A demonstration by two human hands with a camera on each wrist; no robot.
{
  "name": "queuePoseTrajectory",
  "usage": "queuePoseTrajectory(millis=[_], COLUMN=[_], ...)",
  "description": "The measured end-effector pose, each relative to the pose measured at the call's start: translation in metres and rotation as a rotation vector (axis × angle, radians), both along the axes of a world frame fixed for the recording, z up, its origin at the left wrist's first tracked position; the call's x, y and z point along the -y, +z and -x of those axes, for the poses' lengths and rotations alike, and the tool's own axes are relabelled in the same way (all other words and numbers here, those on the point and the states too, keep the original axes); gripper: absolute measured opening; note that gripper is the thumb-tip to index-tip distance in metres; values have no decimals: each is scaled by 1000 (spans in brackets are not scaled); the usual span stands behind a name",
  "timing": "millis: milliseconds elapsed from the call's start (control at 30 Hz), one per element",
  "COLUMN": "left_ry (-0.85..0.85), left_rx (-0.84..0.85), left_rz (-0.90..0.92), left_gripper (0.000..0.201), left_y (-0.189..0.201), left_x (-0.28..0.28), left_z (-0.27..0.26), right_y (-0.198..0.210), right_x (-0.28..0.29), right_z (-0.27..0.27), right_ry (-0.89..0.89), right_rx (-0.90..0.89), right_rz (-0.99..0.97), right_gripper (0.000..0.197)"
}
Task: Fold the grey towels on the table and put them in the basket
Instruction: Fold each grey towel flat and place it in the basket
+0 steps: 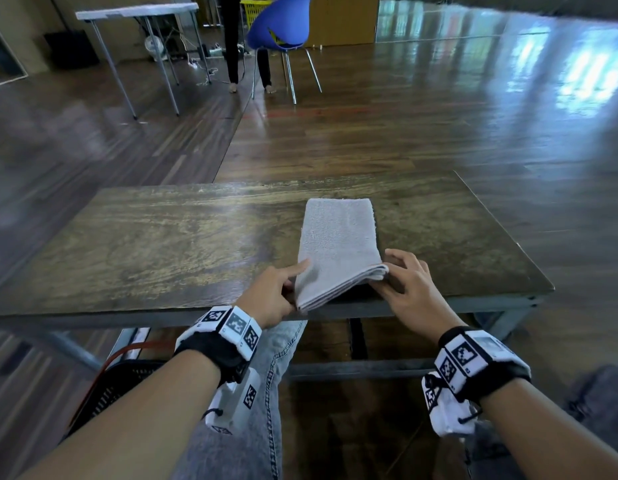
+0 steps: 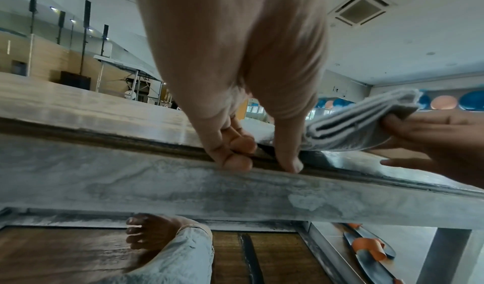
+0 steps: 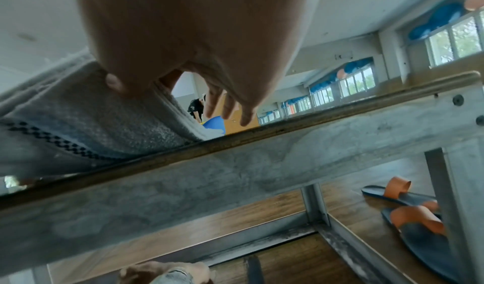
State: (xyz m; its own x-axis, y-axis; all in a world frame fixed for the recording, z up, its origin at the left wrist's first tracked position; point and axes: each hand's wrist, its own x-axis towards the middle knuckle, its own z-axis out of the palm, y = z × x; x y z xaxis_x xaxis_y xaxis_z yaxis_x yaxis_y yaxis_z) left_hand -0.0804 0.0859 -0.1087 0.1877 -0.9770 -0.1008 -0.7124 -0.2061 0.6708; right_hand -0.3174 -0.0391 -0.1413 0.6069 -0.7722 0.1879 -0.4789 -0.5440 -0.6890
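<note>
While the folded towel lies on the table, our left hand and right hand pinch its raised near corners. Next, we judge: another fold, then the basket at our left.

Floor: dark wood planks, glossy, window glare at 2 o'clock. Blue shell chair on chrome legs at 12 o'clock; a standing person's legs just behind it. Grey folding table at 11 o'clock. White ceiling with recessed air vent. Row of windows along far wall. Orange-strapped sandals on floor under the near table.
</note>
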Motion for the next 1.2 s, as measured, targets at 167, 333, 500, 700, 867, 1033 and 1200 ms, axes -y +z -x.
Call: queuePoseTrajectory(millis=[167, 333, 500, 700, 867, 1033, 1200], left_ry=[45, 193, 303, 364, 376, 450, 384], left_rx=[-229, -170, -149, -41, 33, -11, 59], left_rz=[253, 134, 117, 205, 192, 69, 142], left_gripper=[21, 27, 44, 37, 39, 43, 29], left_y=[9, 3, -4, -9, -11, -12, -16], left_x=[9, 27, 56, 80, 109, 133, 152], left_z=[9, 11, 8, 9, 0, -9, -18], right_y=[22, 30, 22, 27, 30, 30, 34], right_x=[1, 6, 19, 45, 74, 99, 123], right_z=[0, -4, -5, -21, -40, -56, -68], right_ry=[-13, -27, -79, -148, -232, -186, -201], right_rx=[253, 209, 254, 271, 128, -122, -146], right_rz=[-102, -286, -447, -428, -349, -275, -223], right_gripper=[43, 34, 25, 47, 50, 53, 53])
